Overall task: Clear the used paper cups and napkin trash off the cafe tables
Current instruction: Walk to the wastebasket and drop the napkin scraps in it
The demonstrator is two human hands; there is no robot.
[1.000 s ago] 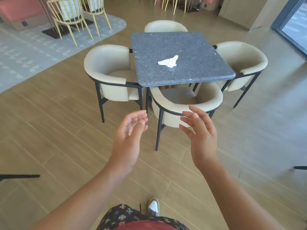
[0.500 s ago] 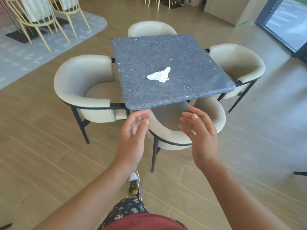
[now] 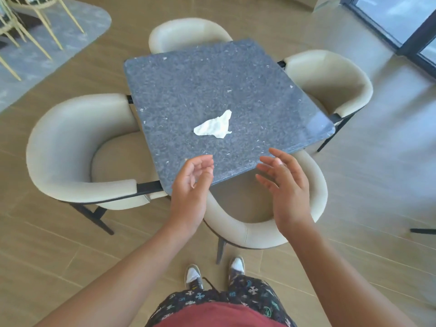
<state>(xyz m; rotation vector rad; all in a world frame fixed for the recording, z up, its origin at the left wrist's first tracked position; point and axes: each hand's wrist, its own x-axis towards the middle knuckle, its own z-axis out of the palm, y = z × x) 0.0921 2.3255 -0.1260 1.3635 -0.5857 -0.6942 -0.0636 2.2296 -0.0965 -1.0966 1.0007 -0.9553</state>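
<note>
1. The napkin (image 3: 213,125) is a crumpled white scrap lying flat on the table (image 3: 188,79), a little toward 6 o'clock from the top's middle. No cups show on this table.
2. It looks very light and soft. It should crush without harm, but it may skate on the smooth stone top if pushed instead of lifted.
3. The best hold is probably a fingertip pinch on the raised creased middle. The thin tip at 1 o'clock would more likely tear or slip free.
4. The left hand (image 3: 191,185) hovers over the table's near edge with its fingers loosely curled, holding nothing. The napkin lies near it but apart, between 12 and 1 o'clock.
5. The right hand (image 3: 285,187) is empty, with its fingers straight and slightly spread, beside the table's near edge. The napkin lies between 10 and 11 o'clock from it, farther off than from the left.
6. A chair (image 3: 247,232) stands between the person and the table, so any reach has to go over its back.
</note>
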